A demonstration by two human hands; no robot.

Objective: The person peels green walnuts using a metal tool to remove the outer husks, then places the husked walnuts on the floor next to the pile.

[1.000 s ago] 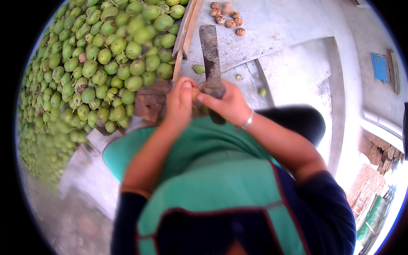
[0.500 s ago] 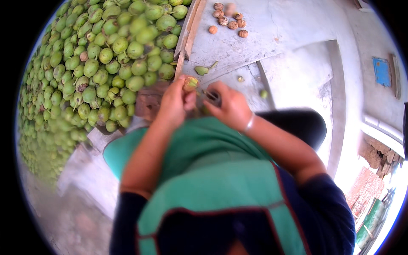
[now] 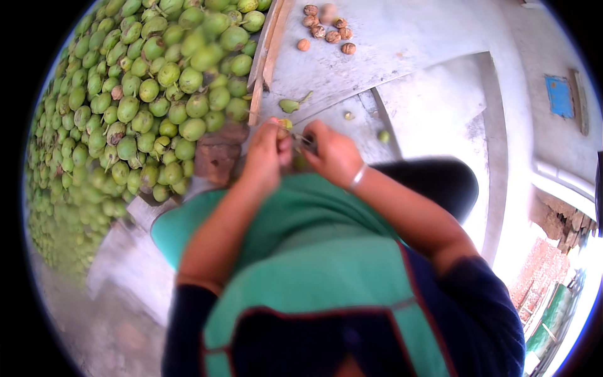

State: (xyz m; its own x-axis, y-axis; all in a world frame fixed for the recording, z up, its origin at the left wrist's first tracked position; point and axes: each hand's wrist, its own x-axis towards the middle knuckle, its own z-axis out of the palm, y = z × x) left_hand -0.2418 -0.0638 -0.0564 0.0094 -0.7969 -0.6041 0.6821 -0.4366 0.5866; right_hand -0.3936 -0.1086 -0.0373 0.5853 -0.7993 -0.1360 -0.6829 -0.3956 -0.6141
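Closed around a partly husked walnut point(image 3: 285, 124), my left hand point(image 3: 267, 151) is in front of my lap. Yellow-green husk shows at the top of the nut, and my fingers hide most of the rest. My right hand point(image 3: 333, 154) is closed on a small knife point(image 3: 308, 141) with a dark handle; its thin blade points at the nut. Whether the blade touches the nut is too blurred to tell. Just beyond my hands, a green husk piece point(image 3: 289, 105) with a stem lies on the pale floor.
A large heap of green-husked walnuts point(image 3: 129, 108) fills the left side, edged by a wooden board point(image 3: 271, 44). A reddish brick point(image 3: 215, 162) sits beside my left wrist. Several brown walnuts point(image 3: 333, 37) lie at the far middle. Small husk bits point(image 3: 384, 136) lie to the right.
The walnut has turned in my left hand; less of its brown side shows now. Both hands stay close together, the knife still beside the nut. The whole view has shifted slightly.
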